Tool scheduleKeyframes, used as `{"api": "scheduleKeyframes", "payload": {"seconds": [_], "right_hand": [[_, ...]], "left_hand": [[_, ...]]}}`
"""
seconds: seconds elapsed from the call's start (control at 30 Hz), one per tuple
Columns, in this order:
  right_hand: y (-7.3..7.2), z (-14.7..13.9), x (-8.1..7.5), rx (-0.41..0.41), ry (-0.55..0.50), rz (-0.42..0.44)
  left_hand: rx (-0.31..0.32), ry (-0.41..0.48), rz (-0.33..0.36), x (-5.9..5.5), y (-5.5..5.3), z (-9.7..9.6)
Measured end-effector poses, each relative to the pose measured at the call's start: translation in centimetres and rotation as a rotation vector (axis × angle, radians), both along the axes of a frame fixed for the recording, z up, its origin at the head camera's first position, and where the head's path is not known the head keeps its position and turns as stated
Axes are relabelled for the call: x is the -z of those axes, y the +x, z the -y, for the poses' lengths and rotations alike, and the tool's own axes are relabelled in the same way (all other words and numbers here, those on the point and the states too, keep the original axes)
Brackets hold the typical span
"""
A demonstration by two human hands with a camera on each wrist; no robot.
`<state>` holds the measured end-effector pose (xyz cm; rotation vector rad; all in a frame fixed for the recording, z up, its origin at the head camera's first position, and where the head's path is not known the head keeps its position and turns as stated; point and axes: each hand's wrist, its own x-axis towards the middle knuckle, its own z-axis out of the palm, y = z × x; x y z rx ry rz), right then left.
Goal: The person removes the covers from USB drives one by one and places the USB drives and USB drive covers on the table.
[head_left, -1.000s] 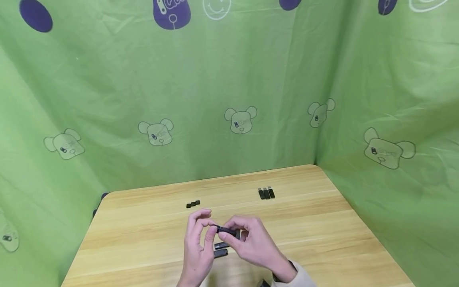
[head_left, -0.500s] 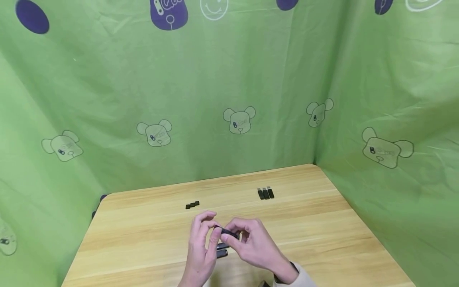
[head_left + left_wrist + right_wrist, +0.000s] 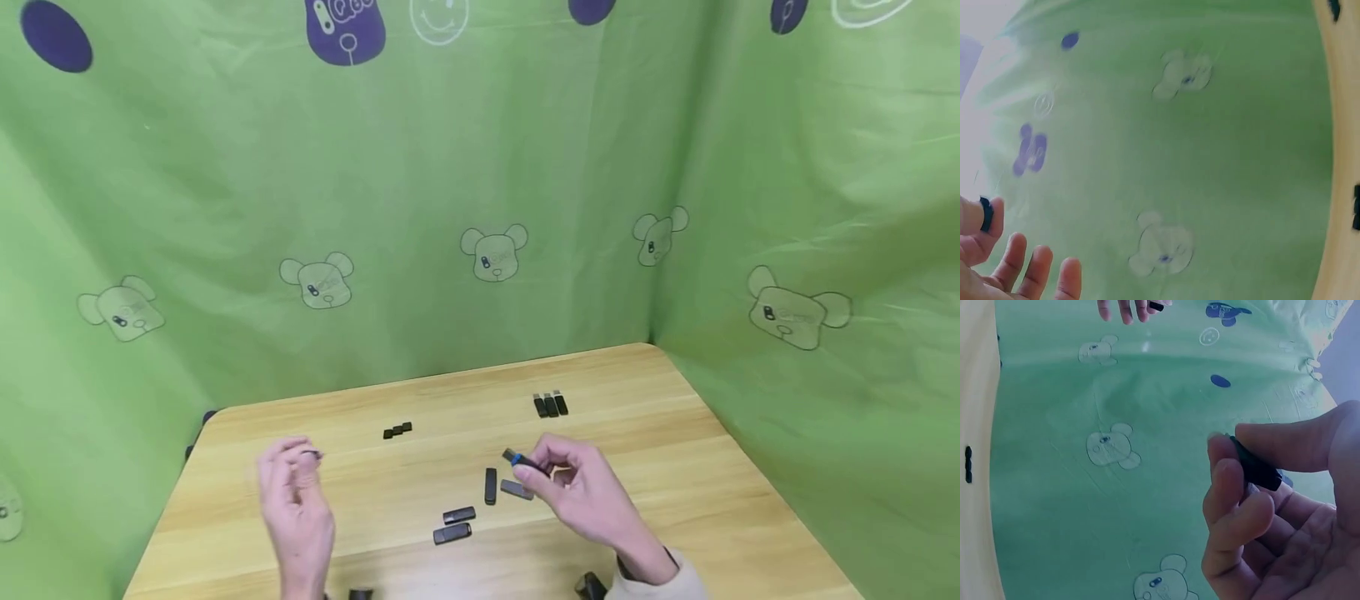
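head view: the person's two hands are well apart above the worktop [image 3: 720,500]. the right hand [image 3: 588,493] pinches a dark usb stick [image 3: 531,465] between thumb and fingers, its metal plug bare and a blue band showing beside it. the left hand [image 3: 298,504], slightly blurred, pinches a small dark cap [image 3: 986,214] between thumb and forefinger; in the left wrist view its other fingers stand loosely apart.

near the right hand, a black stick [image 3: 491,486] and a greyer stick [image 3: 517,490] lie just beside each other. closer to the person, between the hands, two dark sticks [image 3: 453,533] lie nearly parallel. farther back, three small black pieces [image 3: 397,431] form a slanting row, and to their right three black sticks with bare plugs [image 3: 551,406] lie side by side. a green curtain [image 3: 405,167] printed with bear heads hangs behind.
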<state>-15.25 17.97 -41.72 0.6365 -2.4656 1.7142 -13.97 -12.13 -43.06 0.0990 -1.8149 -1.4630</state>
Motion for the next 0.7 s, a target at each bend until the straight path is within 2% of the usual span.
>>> {"api": "scheduleKeyframes", "payload": {"seconds": [0.13, 0.33, 0.47, 0.7], "right_hand": [[-0.6, -0.1, -0.5, 0.038, -0.007, 0.014], [-2.6, -0.1, -0.8, 0.07, -0.002, 0.036], [-4.8, -0.6, -0.8, 0.144, 0.04, 0.012], [-10.0, -1.5, -0.2, 0.253, 0.103, 0.034]], "left_hand": [[0.091, -0.003, 0.041, 0.8, 0.2, -1.1], [0.107, 0.036, 0.081, 1.4, 0.3, -1.8], [0.131, 0.039, 0.109, 1.5, 0.4, -2.1], [0.104, 0.01, 0.131, 2.0, 0.7, -2.5]]}}
